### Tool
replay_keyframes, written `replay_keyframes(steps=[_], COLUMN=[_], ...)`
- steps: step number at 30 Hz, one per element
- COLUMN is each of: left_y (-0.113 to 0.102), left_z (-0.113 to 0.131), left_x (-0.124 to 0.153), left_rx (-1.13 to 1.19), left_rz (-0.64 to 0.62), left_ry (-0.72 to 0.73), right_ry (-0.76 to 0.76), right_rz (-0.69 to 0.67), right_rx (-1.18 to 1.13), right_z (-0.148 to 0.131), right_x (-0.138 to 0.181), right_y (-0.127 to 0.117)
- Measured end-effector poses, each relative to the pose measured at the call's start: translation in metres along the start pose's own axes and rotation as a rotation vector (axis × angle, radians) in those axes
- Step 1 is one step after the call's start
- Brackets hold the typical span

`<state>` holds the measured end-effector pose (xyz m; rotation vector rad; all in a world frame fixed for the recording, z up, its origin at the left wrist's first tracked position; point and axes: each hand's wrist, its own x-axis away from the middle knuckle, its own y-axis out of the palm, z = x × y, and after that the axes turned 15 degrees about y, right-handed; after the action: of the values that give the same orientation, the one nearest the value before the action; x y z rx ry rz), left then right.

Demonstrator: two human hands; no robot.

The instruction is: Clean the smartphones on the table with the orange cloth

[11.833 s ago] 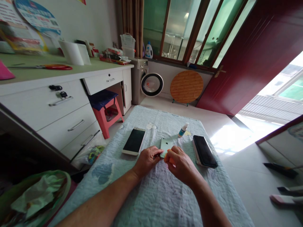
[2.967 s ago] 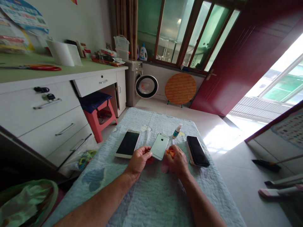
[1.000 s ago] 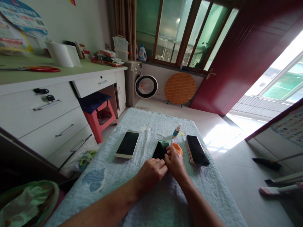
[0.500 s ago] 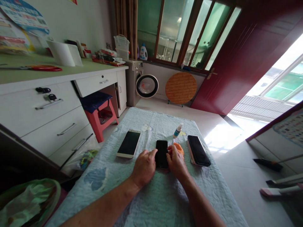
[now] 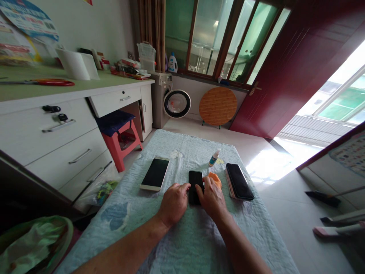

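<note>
A small black smartphone [image 5: 195, 178] lies on the light-blue quilted cloth [image 5: 188, 148], between my two hands. My left hand [image 5: 174, 199] is closed on its left edge, with thumb and finger pinching there. On the other side, my right hand [image 5: 213, 198] grips the right edge, its thumb resting over the screen. A crumpled orange cloth [image 5: 216, 179] sits just behind my right fingers. To the left lies a larger white-framed phone [image 5: 155, 173]. On the right is a black phone [image 5: 239, 181] with a pinkish layer under it. Beyond the orange cloth stands a small spray bottle [image 5: 214, 157].
A pink stool [image 5: 115, 148] with a dark cushion stands left, by the white drawers [image 5: 62, 152]. A waste bin [image 5: 67, 238] is at the lower left. Farther back are an open washing-machine door [image 5: 177, 104], a round wooden tabletop [image 5: 218, 105] and a red door [image 5: 273, 76].
The small phone has shifted slightly toward me and to the right. My right thumb has moved from the edge onto the screen. The other items stay put.
</note>
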<state>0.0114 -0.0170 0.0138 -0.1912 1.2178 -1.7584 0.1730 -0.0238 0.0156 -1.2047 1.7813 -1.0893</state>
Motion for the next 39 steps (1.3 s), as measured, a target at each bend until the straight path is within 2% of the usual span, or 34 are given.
replay_keyframes(steps=[5, 10, 18, 26, 33, 39], left_y=[0.002, 0.003, 0.005, 0.006, 0.004, 0.002], left_z=[-0.003, -0.006, -0.013, -0.015, -0.013, -0.01], left_x=[0.002, 0.0, -0.001, -0.002, -0.001, -0.001], left_rx=[0.039, 0.063, 0.05, 0.018, 0.046, 0.073], left_rz=[0.011, 0.017, 0.05, 0.02, 0.041, 0.03], left_ry=[-0.021, -0.008, -0.001, -0.001, 0.005, 0.037], right_ry=[0.03, 0.073, 0.04, 0.019, -0.023, -0.023], right_rz=[0.054, 0.036, 0.001, 0.016, 0.089, 0.174], right_rx=[0.138, 0.183, 0.169, 0.105, 0.069, 0.076], right_z=[-0.015, -0.022, -0.018, -0.014, -0.011, 0.0], right_x=[0.013, 0.018, 0.018, 0.017, 0.014, 0.002], right_y=[0.0, 0.005, 0.001, 0.005, 0.001, -0.018])
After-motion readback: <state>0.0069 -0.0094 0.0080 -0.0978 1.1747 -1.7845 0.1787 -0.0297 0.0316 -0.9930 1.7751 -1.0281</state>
